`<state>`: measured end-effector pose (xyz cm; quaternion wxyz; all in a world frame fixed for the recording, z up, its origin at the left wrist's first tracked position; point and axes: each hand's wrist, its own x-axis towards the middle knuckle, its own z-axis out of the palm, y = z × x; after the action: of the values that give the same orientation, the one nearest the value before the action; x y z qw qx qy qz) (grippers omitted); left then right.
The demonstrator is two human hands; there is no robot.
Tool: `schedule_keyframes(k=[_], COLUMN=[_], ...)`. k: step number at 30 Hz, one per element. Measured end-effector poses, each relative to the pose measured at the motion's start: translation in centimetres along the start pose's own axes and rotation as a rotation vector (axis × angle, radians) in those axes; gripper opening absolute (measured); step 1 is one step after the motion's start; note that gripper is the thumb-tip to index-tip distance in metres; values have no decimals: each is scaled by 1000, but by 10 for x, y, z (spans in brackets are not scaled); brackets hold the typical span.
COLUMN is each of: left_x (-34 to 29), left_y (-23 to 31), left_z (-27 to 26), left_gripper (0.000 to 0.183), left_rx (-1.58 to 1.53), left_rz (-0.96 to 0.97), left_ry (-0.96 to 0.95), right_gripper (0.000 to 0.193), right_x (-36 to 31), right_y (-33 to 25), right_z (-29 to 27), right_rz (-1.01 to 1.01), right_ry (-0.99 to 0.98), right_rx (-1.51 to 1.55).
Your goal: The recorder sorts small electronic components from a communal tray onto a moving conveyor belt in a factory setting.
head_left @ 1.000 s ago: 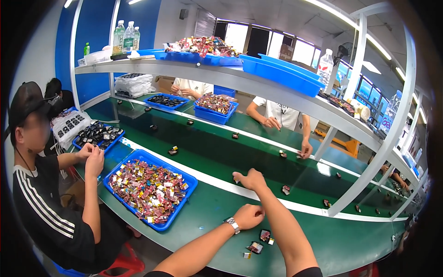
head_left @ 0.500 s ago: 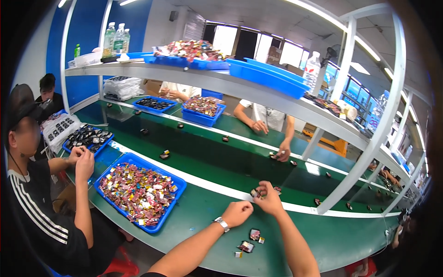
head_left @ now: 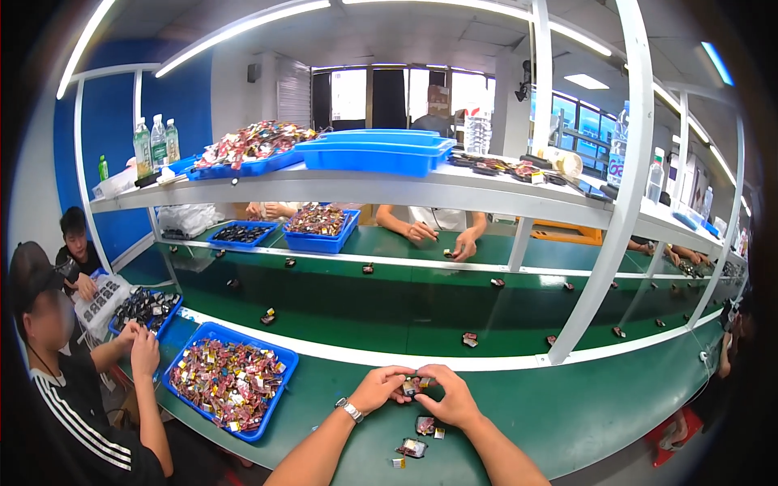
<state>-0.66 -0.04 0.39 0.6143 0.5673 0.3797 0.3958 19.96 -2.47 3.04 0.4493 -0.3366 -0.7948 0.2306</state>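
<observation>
Just past my side of the green bench [head_left: 316, 421], my left hand [head_left: 374, 390] and my right hand [head_left: 450, 395] meet over a small dark electronic piece [head_left: 412, 387] with red and silver parts. Fingers and thumbs of both hands pinch it from either side. A silver watch is on my left wrist. Nearer to me on the bench lie two similar dark pieces, one [head_left: 425, 425] close below my hands and another [head_left: 412, 447] under it. Small silver-and-yellow cells, one [head_left: 438, 433] to the right and one [head_left: 397, 463] to the left, lie beside them.
A blue tray [head_left: 289, 364] heaped with small wired parts stands to my left. Beyond a white rail [head_left: 340, 354], a dark green belt [head_left: 373, 300] carries scattered pieces. A white post [head_left: 596, 283] rises on the right. Co-workers sit at left and across, below a loaded shelf [head_left: 356, 188].
My left hand has joined my right at the small piece, which both now hold. The view has tilted up and turned right. Across the belt, a co-worker's hands have drawn closer together.
</observation>
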Motion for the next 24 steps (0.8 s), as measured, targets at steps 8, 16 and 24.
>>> schedule_keyframes(k=[8,16,24], left_x=[-1,1,2], left_y=[4,1,-2], left_z=[0,4,2], left_gripper=[46,38,38], left_rx=[-157,-246,-244], left_rz=[-56,-11,-28], left_ry=[-114,-108,-126], right_gripper=[16,23,14], right_x=[4,-1,2], right_y=[3,5,10], right_z=[9,11,5], right_rz=[-3,32,-30], right_ry=[149,83,38], right_rx=[-127,-231,-316])
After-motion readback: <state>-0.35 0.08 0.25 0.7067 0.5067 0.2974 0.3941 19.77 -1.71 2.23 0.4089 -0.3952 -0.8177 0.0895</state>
